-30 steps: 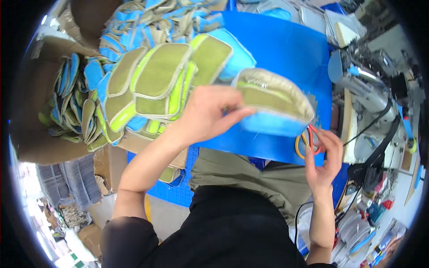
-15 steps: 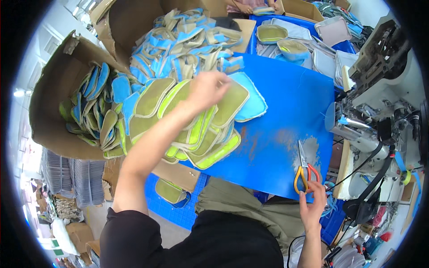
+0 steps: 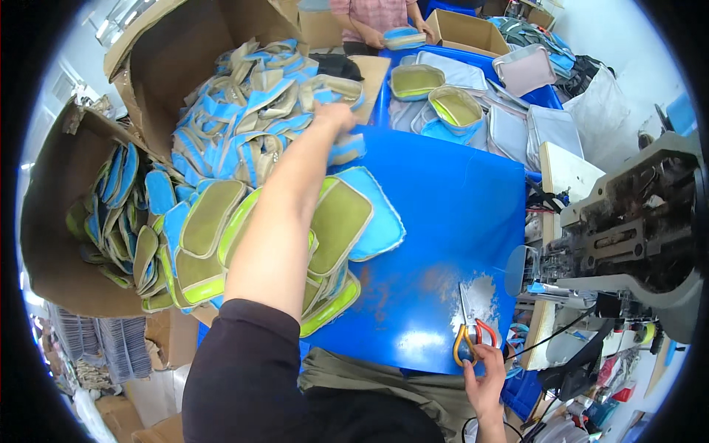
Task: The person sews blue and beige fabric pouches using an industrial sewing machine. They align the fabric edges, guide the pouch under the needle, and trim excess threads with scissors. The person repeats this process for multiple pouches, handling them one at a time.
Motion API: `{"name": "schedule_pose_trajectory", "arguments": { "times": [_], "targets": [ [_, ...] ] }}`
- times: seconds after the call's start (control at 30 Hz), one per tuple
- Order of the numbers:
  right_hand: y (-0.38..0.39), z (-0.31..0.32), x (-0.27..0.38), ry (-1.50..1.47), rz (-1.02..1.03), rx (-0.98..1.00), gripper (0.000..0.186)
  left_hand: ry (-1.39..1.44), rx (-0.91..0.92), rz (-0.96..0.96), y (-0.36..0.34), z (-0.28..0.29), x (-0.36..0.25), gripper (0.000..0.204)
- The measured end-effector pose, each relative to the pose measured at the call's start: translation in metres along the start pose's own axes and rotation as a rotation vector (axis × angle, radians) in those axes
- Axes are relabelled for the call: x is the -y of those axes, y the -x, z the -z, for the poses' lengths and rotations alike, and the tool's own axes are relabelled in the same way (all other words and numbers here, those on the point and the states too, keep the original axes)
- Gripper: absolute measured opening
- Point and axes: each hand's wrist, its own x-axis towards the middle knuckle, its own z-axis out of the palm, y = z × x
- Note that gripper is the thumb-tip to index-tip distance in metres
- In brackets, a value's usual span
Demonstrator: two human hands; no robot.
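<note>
My left hand [image 3: 336,118] reaches to the far side of the table, at the edge of a heap of blue and beige fabric strips [image 3: 251,111]. Its fingers are partly hidden among the strips, so a grip cannot be made out. Beneath my left forearm lies a stack of olive mesh panels [image 3: 341,225] with lime-green edges, and a light-blue panel [image 3: 380,225] sticks out on its right. At the near right, my right hand [image 3: 487,380] is open, thumb and fingers loosely apart at the handles of the scissors [image 3: 465,332], which lie on the blue table [image 3: 436,192].
A cardboard box [image 3: 55,214] at left holds more panels. A blue bin [image 3: 509,63] of grey and green pouches stands beyond the table. A sewing machine [image 3: 620,236] borders the right side. Across the table another person [image 3: 369,18] holds a blue pouch [image 3: 404,37].
My left hand has moved from above the olive panels away to the strip heap. My right hand stays by the scissors. The view has shifted, showing more of the other person.
</note>
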Motion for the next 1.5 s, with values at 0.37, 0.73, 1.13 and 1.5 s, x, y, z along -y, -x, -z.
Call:
{"name": "schedule_pose_trajectory", "arguments": {
  "times": [0.37, 0.73, 1.13, 1.5],
  "targets": [
    [-0.022, 0.014, 0.049, -0.155, 0.297, -0.147, 0.031, 1.779, -0.038, -0.426, 0.203, 0.189, 0.047, 0.042],
    [-0.031, -0.022, 0.185, -0.88, 0.385, -0.05, 0.03, 2.351, 0.334, -0.466, 0.463, 0.126, -0.065, 0.066],
    [0.064, 0.023, 0.105, -0.287, 0.719, -0.004, 0.017, 2.43, 0.22, -0.152, 0.367, 0.056, -0.094, 0.034],
    [0.08, 0.016, 0.063, -0.172, 0.514, -0.039, 0.016, 2.443, 0.29, -0.08, 0.381, 0.052, -0.087, 0.033]
  ]
}}
